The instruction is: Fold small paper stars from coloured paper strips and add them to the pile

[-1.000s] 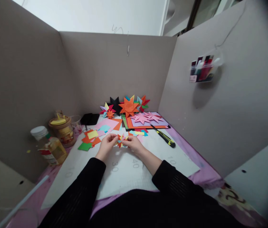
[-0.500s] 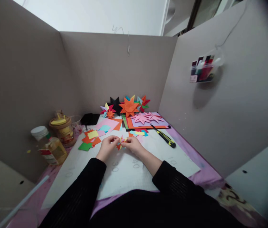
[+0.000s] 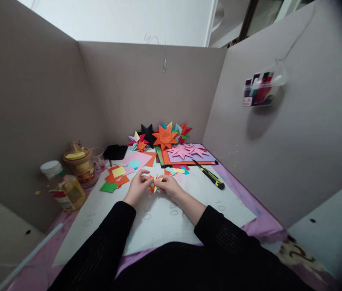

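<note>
A small multicoloured paper star (image 3: 155, 189) with yellow, orange and blue points is held just above the white board, between both hands. My right hand (image 3: 169, 186) pinches its right side between thumb and fingers. On the left side, my left hand (image 3: 139, 186) touches the star with its thumb and fingertips, the index finger curled a little above. Parts of the star are hidden behind the fingers. Left of my left hand lie loose paper squares in yellow (image 3: 118, 172), orange (image 3: 123, 180) and green (image 3: 108, 187).
Finished paper stars, such as an orange star (image 3: 165, 137) and a pink star (image 3: 180, 151), stand or lie at the back. A yellow-black utility knife (image 3: 212, 177) lies to the right. A glue bottle (image 3: 68, 192) and a brown-yellow tub (image 3: 81, 165) stand left. Grey walls (image 3: 153, 89) surround the board.
My left index finger has lifted away slightly and the left fingers have loosened. The small star has turned a little, showing more of its yellow and orange points.
</note>
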Motion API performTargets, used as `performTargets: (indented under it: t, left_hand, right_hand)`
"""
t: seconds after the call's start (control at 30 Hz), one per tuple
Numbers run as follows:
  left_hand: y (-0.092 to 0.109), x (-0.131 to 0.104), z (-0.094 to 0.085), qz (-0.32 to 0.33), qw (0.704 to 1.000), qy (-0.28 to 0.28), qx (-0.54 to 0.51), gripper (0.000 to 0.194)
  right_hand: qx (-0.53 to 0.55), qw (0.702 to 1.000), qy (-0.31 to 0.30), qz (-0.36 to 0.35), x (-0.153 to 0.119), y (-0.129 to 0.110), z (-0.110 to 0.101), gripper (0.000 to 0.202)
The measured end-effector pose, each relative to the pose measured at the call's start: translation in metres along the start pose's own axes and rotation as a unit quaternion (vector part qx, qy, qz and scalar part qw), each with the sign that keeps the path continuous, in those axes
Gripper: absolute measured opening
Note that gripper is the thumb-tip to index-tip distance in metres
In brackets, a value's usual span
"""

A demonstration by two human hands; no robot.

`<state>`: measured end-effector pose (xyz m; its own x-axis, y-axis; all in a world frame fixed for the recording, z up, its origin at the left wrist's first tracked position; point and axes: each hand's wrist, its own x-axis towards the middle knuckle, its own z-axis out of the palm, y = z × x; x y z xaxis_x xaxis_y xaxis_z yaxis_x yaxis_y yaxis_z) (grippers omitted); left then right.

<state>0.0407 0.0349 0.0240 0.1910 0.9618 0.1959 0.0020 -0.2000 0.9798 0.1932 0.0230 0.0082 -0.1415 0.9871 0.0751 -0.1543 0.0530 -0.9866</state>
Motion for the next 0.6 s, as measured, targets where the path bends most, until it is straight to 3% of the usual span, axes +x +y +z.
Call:
performTargets:
  t: [0.13, 0.27, 0.43, 0.6]
  left_hand:
    - [-0.001, 0.0, 0.002, -0.017, 0.999, 0.013, -0.024, 0.045]
    - [0.001, -0.002, 0.006, -0.032, 0.999, -0.03, 0.008, 0.049]
    - [0.002, -0.004, 0.004, -0.016, 0.999, -0.01, 0.041, 0.048]
    - [0.004, -0.003, -0.001, -0.004, 0.999, -0.033, 0.034, 0.053]
  right_hand:
    - [0.022, 0.999, 0.047, 0.0, 0.001, -0.003, 0.001, 0.023]
    - [0.036, 0.997, 0.072, 0.003, 0.004, -0.002, -0.001, 0.02]
    - [0.043, 0.997, 0.04, 0.043, 0.006, 0.002, -0.006, 0.024]
    - [0.021, 0.998, 0.002, 0.056, 0.004, 0.002, -0.009, 0.023]
